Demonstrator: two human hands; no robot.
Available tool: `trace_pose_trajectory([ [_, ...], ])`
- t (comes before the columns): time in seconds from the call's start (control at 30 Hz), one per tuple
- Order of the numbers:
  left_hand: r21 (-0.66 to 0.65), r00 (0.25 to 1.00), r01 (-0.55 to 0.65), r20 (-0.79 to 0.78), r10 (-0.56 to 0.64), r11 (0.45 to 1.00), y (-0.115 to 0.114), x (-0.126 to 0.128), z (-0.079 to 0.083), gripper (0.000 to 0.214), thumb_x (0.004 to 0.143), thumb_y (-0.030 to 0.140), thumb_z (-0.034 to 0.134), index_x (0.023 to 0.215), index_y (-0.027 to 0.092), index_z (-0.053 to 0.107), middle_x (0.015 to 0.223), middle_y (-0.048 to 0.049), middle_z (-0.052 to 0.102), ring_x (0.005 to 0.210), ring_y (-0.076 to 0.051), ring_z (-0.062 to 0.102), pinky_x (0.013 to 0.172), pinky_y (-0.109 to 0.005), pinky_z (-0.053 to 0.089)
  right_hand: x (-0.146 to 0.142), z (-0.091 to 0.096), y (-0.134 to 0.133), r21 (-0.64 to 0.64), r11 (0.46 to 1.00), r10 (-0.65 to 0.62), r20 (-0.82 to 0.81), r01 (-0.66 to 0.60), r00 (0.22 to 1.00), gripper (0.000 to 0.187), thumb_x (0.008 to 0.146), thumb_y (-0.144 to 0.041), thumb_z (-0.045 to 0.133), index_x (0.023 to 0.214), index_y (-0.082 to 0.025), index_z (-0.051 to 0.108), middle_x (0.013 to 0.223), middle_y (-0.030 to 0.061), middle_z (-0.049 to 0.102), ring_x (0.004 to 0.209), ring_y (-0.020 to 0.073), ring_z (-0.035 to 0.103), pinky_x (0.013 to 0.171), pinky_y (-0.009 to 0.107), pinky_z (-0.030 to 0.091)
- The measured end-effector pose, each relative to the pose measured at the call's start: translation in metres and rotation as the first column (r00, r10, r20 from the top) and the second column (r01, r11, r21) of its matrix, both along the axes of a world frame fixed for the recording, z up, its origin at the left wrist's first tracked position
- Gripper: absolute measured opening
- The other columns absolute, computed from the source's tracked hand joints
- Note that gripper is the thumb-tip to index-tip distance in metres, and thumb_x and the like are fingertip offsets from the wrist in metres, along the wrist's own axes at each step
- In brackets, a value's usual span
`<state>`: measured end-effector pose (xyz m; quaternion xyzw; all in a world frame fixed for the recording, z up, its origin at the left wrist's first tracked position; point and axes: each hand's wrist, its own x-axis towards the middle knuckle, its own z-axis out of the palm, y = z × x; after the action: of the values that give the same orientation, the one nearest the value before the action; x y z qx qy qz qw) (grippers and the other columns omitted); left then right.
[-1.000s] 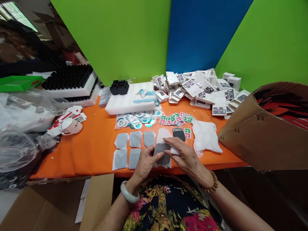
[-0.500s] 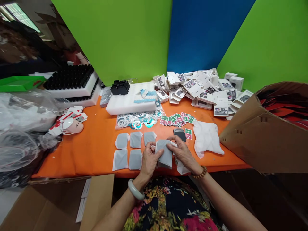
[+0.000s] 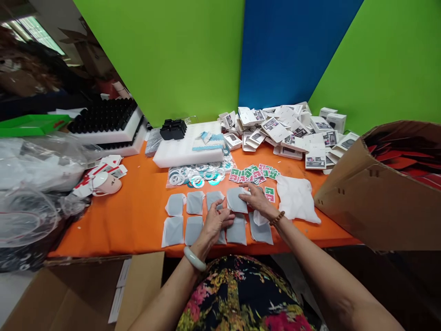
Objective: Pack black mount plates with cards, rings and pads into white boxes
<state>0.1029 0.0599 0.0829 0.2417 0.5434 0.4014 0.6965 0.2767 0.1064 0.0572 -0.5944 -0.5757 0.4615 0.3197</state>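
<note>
A grey square piece in a thin white sleeve (image 3: 236, 200) lies at the end of the back row, its right edge pinched in my right hand (image 3: 257, 200). My left hand (image 3: 217, 221) is just left of it, fingers apart and holding nothing, partly covering two other sleeved squares. Several more sleeved grey squares (image 3: 174, 231) lie in two rows on the orange table. Behind my right hand a dark rounded piece is mostly hidden. Close to it lies a green and pink card (image 3: 269, 194), with a white bundle of thin sleeves (image 3: 298, 198) further right.
Ring-shaped stickers in a bag (image 3: 196, 175), a pile of cards (image 3: 253, 173) and a white foam block (image 3: 188, 156) lie further back. White boxes (image 3: 289, 131) are heaped along the wall. A large cardboard box (image 3: 375, 202) stands at right, another open carton (image 3: 139, 285) below the left edge.
The sleeved square has moved from between both hands to the back row. My left hand has let go of it; my right hand still grips its edge.
</note>
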Motion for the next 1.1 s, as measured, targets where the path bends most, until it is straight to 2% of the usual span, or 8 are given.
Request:
trace_pose_trajectory([
  [0.2, -0.025, 0.999, -0.046, -0.024, 0.045, 0.999, -0.006, -0.015, 0.002, 0.065, 0.066, 0.027, 0.080, 0.118, 0.017, 0.042, 0.092, -0.0078, 0.063, 0.069, -0.015, 0.067, 0.067, -0.027, 0.053, -0.020, -0.001, 0.013, 0.051, 0.997, 0.043, 0.306, -0.062, 0.951, 0.032, 0.080, -0.021, 0.051, 0.111, -0.018, 0.053, 0.109, 0.0122, 0.062, 0.099, 0.0239, 0.058, 0.077, 0.031, 0.043],
  [0.47, 0.049, 0.997, -0.066, -0.027, 0.067, 0.997, -0.009, -0.021, 0.001, 0.060, 0.063, 0.032, 0.082, 0.110, 0.016, 0.048, 0.093, -0.0083, 0.064, 0.072, -0.016, 0.068, 0.071, -0.029, 0.053, -0.030, 0.013, -0.001, 0.139, 0.988, -0.003, 0.484, -0.074, 0.875, 0.035, 0.083, -0.022, 0.054, 0.116, -0.010, 0.051, 0.113, 0.0222, 0.058, 0.104, 0.0330, 0.057, 0.084, 0.041, 0.041],
  [0.53, 0.080, 0.997, -0.061, -0.049, 0.065, 0.995, -0.011, -0.021, 0.002, 0.061, 0.062, 0.037, 0.082, 0.109, 0.016, 0.050, 0.096, -0.0089, 0.064, 0.073, -0.016, 0.067, 0.072, -0.030, 0.053, -0.023, 0.021, -0.005, 0.211, 0.977, -0.050, 0.385, -0.036, 0.922, 0.037, 0.082, -0.027, 0.057, 0.116, -0.014, 0.050, 0.113, 0.0182, 0.058, 0.106, 0.0302, 0.056, 0.084, 0.039, 0.043],
  [0.63, 0.113, 0.998, 0.000, -0.070, 0.008, 0.994, -0.014, -0.015, 0.008, 0.060, 0.062, 0.045, 0.079, 0.108, 0.017, 0.052, 0.099, -0.0093, 0.063, 0.079, -0.017, 0.066, 0.073, -0.030, 0.052, -0.016, 0.032, -0.015, 0.196, 0.974, -0.119, 0.008, 0.115, 0.993, 0.034, 0.083, -0.040, 0.056, 0.109, -0.020, 0.051, 0.101, 0.0092, 0.062, 0.087, 0.0215, 0.060, 0.071, 0.033, 0.048],
  [0.77, 0.165, 0.983, 0.174, -0.090, -0.161, 0.971, -0.020, 0.001, 0.018, 0.051, 0.064, 0.050, 0.076, 0.096, 0.016, 0.056, 0.090, -0.0058, 0.063, 0.077, -0.014, 0.062, 0.071, -0.027, 0.048, -0.026, 0.043, -0.039, -0.013, 0.978, -0.194, -0.407, 0.207, 0.893, 0.038, 0.082, -0.050, 0.054, 0.107, -0.022, 0.049, 0.086, 0.0011, 0.062, 0.052, 0.0094, 0.047, 0.050, 0.024, 0.042],
  [0.87, 0.269, 0.975, 0.212, -0.117, -0.187, 0.940, -0.022, 0.010, 0.018, 0.044, 0.064, 0.049, 0.076, 0.084, 0.016, 0.055, 0.073, 0.0009, 0.059, 0.065, -0.010, 0.055, 0.063, -0.022, 0.042, -0.038, 0.046, -0.053, -0.033, 0.983, -0.169, -0.554, 0.181, 0.815, 0.037, 0.083, -0.050, 0.055, 0.106, -0.021, 0.052, 0.088, 0.0031, 0.065, 0.062, 0.0117, 0.055, 0.058, 0.024, 0.045],
  [0.97, 0.273, 0.980, 0.182, -0.128, -0.152, 0.944, -0.022, 0.010, 0.018, 0.041, 0.063, 0.047, 0.077, 0.075, 0.016, 0.054, 0.061, 0.0044, 0.053, 0.056, -0.008, 0.048, 0.056, -0.020, 0.035, -0.043, 0.049, -0.060, -0.044, 0.988, -0.141, -0.652, 0.148, 0.745, 0.036, 0.087, -0.050, 0.049, 0.109, -0.022, 0.054, 0.096, 0.0075, 0.068, 0.084, 0.0182, 0.062, 0.071, 0.029, 0.049],
  [1.1, 0.204, 0.989, 0.136, 0.026, -0.144, 0.970, -0.024, 0.008, 0.025, 0.045, 0.061, 0.048, 0.078, 0.085, 0.015, 0.060, 0.069, 0.0011, 0.060, 0.061, -0.009, 0.052, 0.060, -0.021, 0.038, -0.045, 0.050, -0.064, -0.086, 0.992, -0.122, -0.732, 0.086, 0.671, 0.041, 0.089, -0.052, 0.047, 0.115, -0.022, 0.053, 0.106, 0.0112, 0.068, 0.090, 0.0214, 0.065, 0.077, 0.033, 0.051],
])
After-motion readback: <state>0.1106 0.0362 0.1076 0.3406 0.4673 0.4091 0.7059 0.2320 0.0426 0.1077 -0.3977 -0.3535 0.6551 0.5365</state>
